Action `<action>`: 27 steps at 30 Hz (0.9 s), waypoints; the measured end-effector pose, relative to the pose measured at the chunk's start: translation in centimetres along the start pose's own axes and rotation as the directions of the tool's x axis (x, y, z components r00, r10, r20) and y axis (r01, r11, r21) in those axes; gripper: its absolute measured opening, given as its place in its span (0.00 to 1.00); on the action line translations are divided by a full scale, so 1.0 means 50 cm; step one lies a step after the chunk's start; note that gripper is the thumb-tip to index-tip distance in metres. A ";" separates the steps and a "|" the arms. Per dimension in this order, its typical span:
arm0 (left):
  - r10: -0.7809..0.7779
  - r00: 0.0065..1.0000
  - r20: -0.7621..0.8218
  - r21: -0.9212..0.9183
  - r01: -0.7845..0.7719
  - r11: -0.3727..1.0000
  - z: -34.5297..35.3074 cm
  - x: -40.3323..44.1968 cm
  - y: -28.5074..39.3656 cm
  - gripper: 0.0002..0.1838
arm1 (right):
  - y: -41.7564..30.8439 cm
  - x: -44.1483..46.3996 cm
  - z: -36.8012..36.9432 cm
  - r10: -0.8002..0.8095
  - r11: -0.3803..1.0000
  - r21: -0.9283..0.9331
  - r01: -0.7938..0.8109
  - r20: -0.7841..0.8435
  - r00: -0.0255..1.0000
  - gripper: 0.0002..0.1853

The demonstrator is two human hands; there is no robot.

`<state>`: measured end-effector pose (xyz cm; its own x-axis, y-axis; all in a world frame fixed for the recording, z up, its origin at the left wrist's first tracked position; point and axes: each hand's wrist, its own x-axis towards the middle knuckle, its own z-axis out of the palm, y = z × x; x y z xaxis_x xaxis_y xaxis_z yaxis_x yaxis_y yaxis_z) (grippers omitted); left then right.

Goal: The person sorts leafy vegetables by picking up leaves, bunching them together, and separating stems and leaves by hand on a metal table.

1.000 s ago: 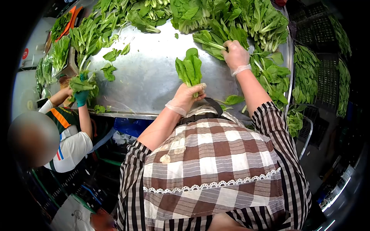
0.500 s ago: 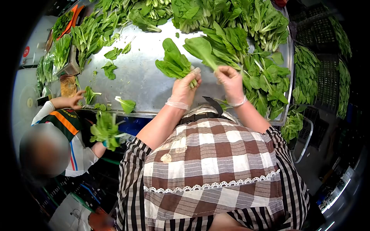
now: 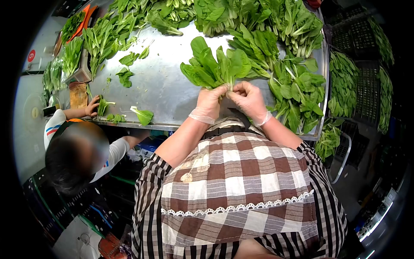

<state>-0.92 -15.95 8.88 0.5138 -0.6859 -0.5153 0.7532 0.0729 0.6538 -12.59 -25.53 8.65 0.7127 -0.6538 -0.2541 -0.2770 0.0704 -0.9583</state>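
Note:
My left hand [image 3: 210, 102], in a thin clear glove, is closed round the stems of a bunch of leafy greens [image 3: 202, 67], with the leaves pointing away from me. Close against it, my gloved right hand [image 3: 249, 101] pinches the pale stem end of another leafy green [image 3: 234, 64], whose leaves touch the bunch. Both hands are above the near edge of the metal table [image 3: 168, 86]. To their right lies a loose pile of greens [image 3: 297, 93]. The stem ends between my hands are partly hidden by my fingers.
More greens [image 3: 233, 15] are heaped along the far side. Scattered leaves [image 3: 125, 75] lie on the left. A co-worker [image 3: 82, 151] bends at the left, one hand [image 3: 92, 107] at the table edge. Black crates [image 3: 366, 88] of greens stand on the right.
My right hand has moved left, bringing its green from the right against the bunch in my left hand. The co-worker has leaned closer, and the greens they held are out of sight.

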 end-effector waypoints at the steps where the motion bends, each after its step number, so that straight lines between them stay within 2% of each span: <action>1: 0.018 1.000 0.001 -0.002 -0.018 1.000 0.000 0.000 0.000 0.16 | -0.005 -0.002 -0.001 0.026 0.999 0.038 -0.026 0.010 1.000 0.10; 3: 0.039 0.999 0.008 -0.028 -0.038 0.999 -0.002 0.003 -0.003 0.16 | -0.020 -0.005 -0.005 0.076 0.991 0.112 -0.079 0.033 0.997 0.11; 6: 0.057 0.998 0.034 -0.042 -0.055 0.998 -0.011 0.007 -0.005 0.16 | -0.006 -0.005 0.000 0.018 0.997 0.079 -0.015 -0.030 0.999 0.10; 10: 0.072 0.996 0.043 -0.058 -0.070 0.996 -0.004 0.005 -0.001 0.15 | -0.018 -0.010 -0.001 0.066 0.984 0.164 -0.063 -0.014 0.998 0.09; 12: 0.045 0.997 0.060 -0.016 -0.044 0.999 -0.007 0.007 0.000 0.14 | -0.015 -0.009 -0.001 0.069 0.981 0.185 -0.065 -0.017 0.997 0.09; 15: -0.025 0.996 0.081 0.023 0.024 0.999 -0.002 0.002 0.006 0.14 | -0.013 -0.008 -0.003 0.002 0.996 0.087 -0.002 -0.004 1.000 0.09; 18: -0.047 0.995 0.092 0.061 0.042 0.997 0.003 0.000 0.005 0.15 | 0.008 -0.006 -0.002 -0.018 0.986 0.165 0.015 0.013 1.000 0.09; 21: -0.054 0.993 0.104 0.052 0.048 0.997 0.005 0.004 0.000 0.16 | 0.007 -0.018 -0.007 -0.007 0.949 0.314 -0.002 0.027 1.000 0.08; 27: -0.161 0.955 0.249 0.010 0.164 0.986 0.001 0.006 -0.001 0.20 | -0.012 -0.030 -0.020 0.113 0.949 0.299 -0.097 -0.037 0.993 0.11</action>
<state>-0.85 -16.20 8.72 0.2672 -0.8469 -0.4597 0.8228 -0.0478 0.5663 -14.14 -25.37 9.72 0.6528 -0.6688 -0.3559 -0.1398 0.3554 -0.9242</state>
